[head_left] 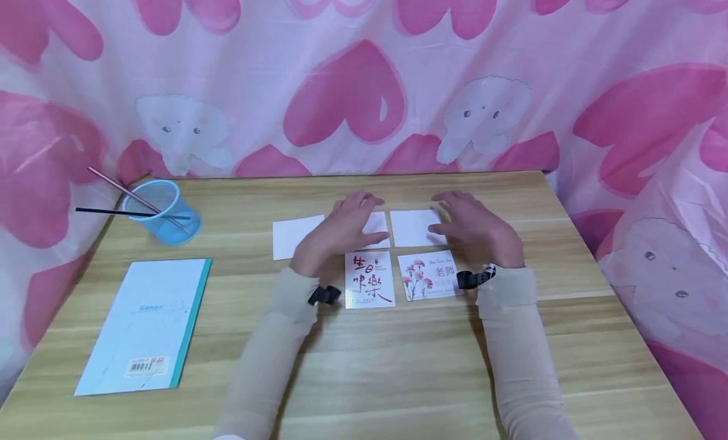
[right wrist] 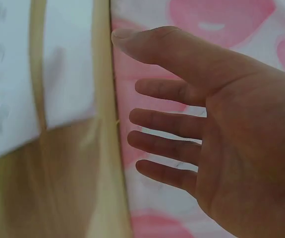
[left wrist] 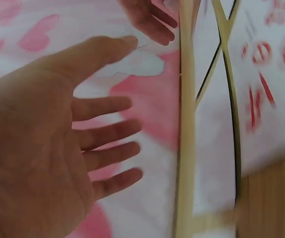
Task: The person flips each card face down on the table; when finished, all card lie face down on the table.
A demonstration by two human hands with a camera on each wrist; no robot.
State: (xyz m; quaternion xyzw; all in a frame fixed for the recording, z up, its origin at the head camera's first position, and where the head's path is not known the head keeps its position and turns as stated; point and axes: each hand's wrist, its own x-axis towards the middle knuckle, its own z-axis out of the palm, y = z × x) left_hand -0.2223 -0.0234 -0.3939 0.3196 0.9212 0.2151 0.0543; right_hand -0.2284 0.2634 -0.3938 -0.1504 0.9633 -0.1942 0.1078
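Observation:
My left hand (head_left: 347, 225) hovers over the back row of white cards, with thumb and fingers spread and nothing held, as the left wrist view also shows. Partly under it lies a white card (head_left: 377, 225), and another white card (head_left: 292, 234) is to its left. My right hand (head_left: 472, 220) is beside the right white card (head_left: 412, 228), its fingers relaxed and the palm bare in the right wrist view. In front lie a card with red Chinese writing (head_left: 368, 279) and a card with pink flowers (head_left: 418, 279), whose right edge meets the right wrist strap in view.
A blue plastic cup (head_left: 184, 222) with two thin sticks stands at the back left. Before it lies a light-blue notebook (head_left: 145, 326) with a barcode label. A pink heart-patterned curtain (head_left: 256, 79) hangs behind the wooden table (head_left: 387, 370).

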